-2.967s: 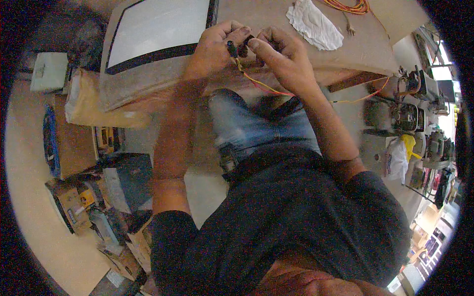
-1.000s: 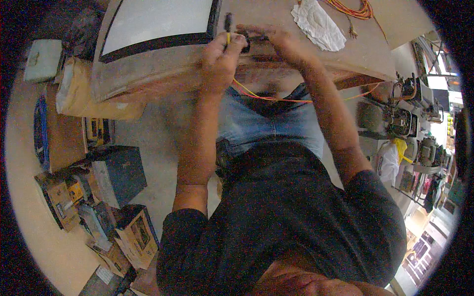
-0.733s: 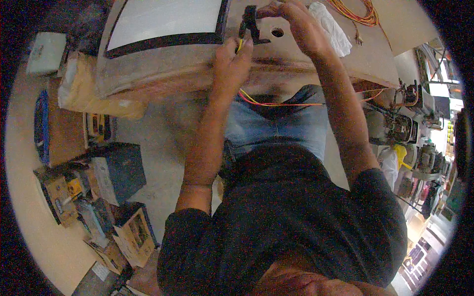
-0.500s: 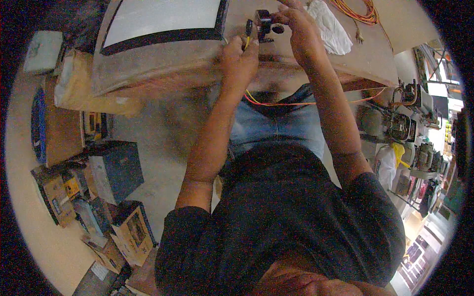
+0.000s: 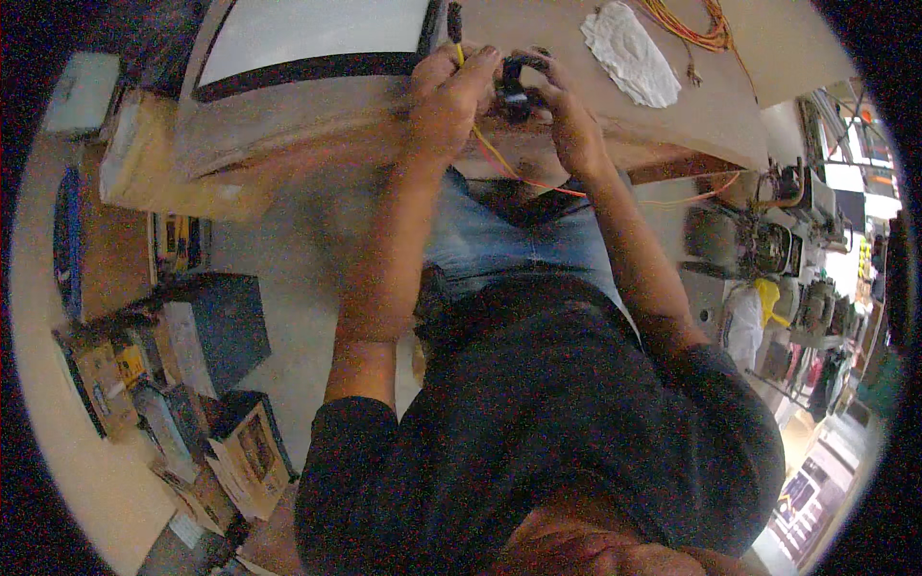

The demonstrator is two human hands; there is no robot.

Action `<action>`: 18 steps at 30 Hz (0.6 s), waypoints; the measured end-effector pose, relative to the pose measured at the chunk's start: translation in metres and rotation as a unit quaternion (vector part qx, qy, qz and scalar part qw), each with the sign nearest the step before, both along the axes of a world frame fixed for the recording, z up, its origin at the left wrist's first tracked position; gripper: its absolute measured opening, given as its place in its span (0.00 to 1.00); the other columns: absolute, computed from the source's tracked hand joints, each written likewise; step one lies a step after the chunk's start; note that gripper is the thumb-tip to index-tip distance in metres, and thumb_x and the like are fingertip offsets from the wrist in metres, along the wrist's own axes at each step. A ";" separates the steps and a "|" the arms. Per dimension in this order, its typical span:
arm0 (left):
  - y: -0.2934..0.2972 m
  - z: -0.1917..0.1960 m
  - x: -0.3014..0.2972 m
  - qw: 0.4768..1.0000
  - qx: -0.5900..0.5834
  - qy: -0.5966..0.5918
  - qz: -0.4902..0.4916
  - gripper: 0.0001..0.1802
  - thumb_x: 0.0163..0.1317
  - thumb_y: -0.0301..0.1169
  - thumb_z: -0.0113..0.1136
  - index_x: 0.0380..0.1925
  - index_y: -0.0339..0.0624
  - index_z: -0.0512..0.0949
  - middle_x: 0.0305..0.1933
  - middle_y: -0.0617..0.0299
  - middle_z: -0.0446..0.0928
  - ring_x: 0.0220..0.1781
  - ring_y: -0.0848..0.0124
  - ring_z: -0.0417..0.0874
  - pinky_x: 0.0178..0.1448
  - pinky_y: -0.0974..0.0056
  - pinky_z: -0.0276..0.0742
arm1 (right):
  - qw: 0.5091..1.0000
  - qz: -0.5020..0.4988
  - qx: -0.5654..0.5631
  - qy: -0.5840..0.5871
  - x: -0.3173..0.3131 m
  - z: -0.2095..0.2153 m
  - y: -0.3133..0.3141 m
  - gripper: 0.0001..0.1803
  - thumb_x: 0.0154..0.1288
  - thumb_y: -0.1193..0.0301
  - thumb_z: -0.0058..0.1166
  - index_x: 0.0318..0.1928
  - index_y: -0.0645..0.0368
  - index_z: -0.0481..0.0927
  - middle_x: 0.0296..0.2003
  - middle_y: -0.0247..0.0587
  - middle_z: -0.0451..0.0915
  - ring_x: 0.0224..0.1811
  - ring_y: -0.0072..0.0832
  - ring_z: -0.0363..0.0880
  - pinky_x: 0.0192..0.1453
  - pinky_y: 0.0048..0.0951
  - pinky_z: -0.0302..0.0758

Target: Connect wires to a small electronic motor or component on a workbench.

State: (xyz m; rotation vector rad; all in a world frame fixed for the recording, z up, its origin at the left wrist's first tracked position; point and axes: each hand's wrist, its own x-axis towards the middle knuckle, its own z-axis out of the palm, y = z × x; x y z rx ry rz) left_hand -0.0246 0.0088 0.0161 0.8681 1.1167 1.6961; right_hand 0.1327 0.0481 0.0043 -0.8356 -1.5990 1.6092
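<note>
My left hand is closed on a thin yellow cable, whose black connector end sticks up past the fingers. From that hand the cable sags toward the right, below the table edge and in front of my jeans. My right hand has its fingers curled round a small black device with a shiny spot, held at the table's near edge. The two hands are close together, the device between them. What kind of device it is cannot be made out, partly because the fingers cover it.
On the table lie a white panel with a black frame at left, a crumpled white cloth or paper and a coil of orange cable at right. Boxes stand on the floor at left; machines stand at right.
My right hand has come nearer to me, bringing the black device toward the table's near edge. My left hand has shifted slightly left, and the connector end points farther away from me.
</note>
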 end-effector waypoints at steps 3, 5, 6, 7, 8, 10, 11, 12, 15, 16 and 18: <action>-0.012 -0.002 -0.012 0.997 -0.033 0.037 -0.060 0.11 0.60 0.37 0.58 0.28 0.40 0.76 0.20 0.72 0.70 0.20 0.82 0.66 0.22 0.71 0.62 | 0.999 0.007 -0.035 0.000 -0.022 0.037 0.016 0.33 0.65 0.55 0.36 0.65 0.62 0.59 0.60 0.49 0.65 0.53 0.35 0.75 0.57 0.37 0.69; -0.013 -0.002 -0.014 0.980 -0.084 0.160 -0.086 0.12 0.60 0.38 0.57 0.30 0.40 0.77 0.20 0.70 0.71 0.20 0.81 0.67 0.23 0.70 0.63 | 0.993 0.004 0.089 -0.081 -0.023 0.052 0.045 0.32 0.67 0.51 0.33 0.69 0.48 0.56 0.44 0.43 0.76 0.53 0.34 0.70 0.52 0.44 0.65; -0.012 -0.005 -0.014 0.980 -0.084 0.161 -0.086 0.12 0.60 0.38 0.57 0.30 0.40 0.77 0.20 0.70 0.71 0.20 0.81 0.67 0.23 0.70 0.63 | 0.993 0.004 0.089 -0.080 -0.025 0.069 0.042 0.32 0.67 0.51 0.33 0.69 0.48 0.56 0.44 0.43 0.76 0.53 0.34 0.70 0.52 0.44 0.65; -0.013 -0.010 -0.016 0.973 -0.099 0.200 -0.051 0.12 0.60 0.38 0.57 0.30 0.40 0.77 0.19 0.69 0.70 0.20 0.80 0.67 0.23 0.70 0.63 | 0.993 0.013 0.086 -0.079 -0.032 0.089 0.029 0.33 0.67 0.48 0.32 0.69 0.45 0.53 0.45 0.43 0.75 0.54 0.35 0.69 0.53 0.48 0.62; -0.010 -0.016 -0.015 0.965 -0.110 0.237 -0.020 0.13 0.60 0.39 0.57 0.30 0.40 0.77 0.19 0.69 0.70 0.20 0.79 0.67 0.23 0.69 0.64 | 0.993 0.017 0.086 -0.082 -0.033 0.100 0.020 0.34 0.67 0.46 0.30 0.70 0.42 0.51 0.46 0.43 0.75 0.56 0.37 0.69 0.55 0.53 0.60; -0.001 -0.053 -0.021 0.943 -0.039 0.314 0.104 0.13 0.60 0.39 0.57 0.30 0.40 0.77 0.19 0.69 0.70 0.20 0.79 0.68 0.24 0.69 0.64 | 0.994 0.006 0.108 -0.025 -0.032 0.083 0.003 0.34 0.66 0.48 0.31 0.69 0.47 0.53 0.51 0.45 0.72 0.55 0.37 0.70 0.56 0.48 0.62; 0.004 -0.068 -0.021 0.898 0.034 0.382 0.215 0.13 0.61 0.39 0.56 0.30 0.40 0.77 0.20 0.69 0.71 0.21 0.79 0.68 0.24 0.68 0.65 | 0.991 -0.014 0.127 0.029 -0.027 0.064 -0.004 0.34 0.66 0.50 0.33 0.68 0.53 0.55 0.55 0.47 0.69 0.54 0.38 0.72 0.58 0.44 0.64; 0.007 -0.056 -0.014 0.901 0.035 0.378 0.210 0.13 0.61 0.39 0.56 0.30 0.40 0.77 0.20 0.69 0.71 0.21 0.79 0.68 0.24 0.68 0.65 | 0.985 -0.043 0.147 0.079 -0.018 0.048 -0.008 0.34 0.65 0.53 0.34 0.66 0.59 0.58 0.59 0.50 0.66 0.54 0.38 0.74 0.60 0.40 0.66; -0.005 -0.008 -0.003 0.986 -0.119 0.103 0.047 0.12 0.61 0.39 0.56 0.30 0.41 0.76 0.21 0.69 0.70 0.20 0.79 0.68 0.24 0.70 0.66 | 0.996 0.034 0.074 0.033 -0.003 0.015 -0.031 0.30 0.67 0.54 0.37 0.65 0.54 0.59 0.50 0.48 0.74 0.52 0.38 0.74 0.59 0.35 0.68; -0.007 -0.005 -0.001 0.989 -0.120 0.076 0.039 0.11 0.62 0.38 0.55 0.30 0.42 0.75 0.20 0.70 0.69 0.19 0.79 0.67 0.22 0.71 0.64 | 0.996 0.033 0.073 0.032 0.001 0.014 -0.029 0.30 0.67 0.54 0.37 0.65 0.54 0.59 0.50 0.48 0.74 0.52 0.38 0.74 0.59 0.35 0.68; -0.011 -0.005 -0.004 0.992 -0.117 0.049 0.029 0.09 0.62 0.37 0.55 0.30 0.43 0.74 0.19 0.71 0.68 0.18 0.79 0.66 0.21 0.72 0.63 | 0.996 0.084 0.015 0.008 0.003 0.021 -0.021 0.27 0.66 0.56 0.37 0.62 0.57 0.64 0.46 0.46 0.75 0.53 0.37 0.73 0.60 0.35 0.66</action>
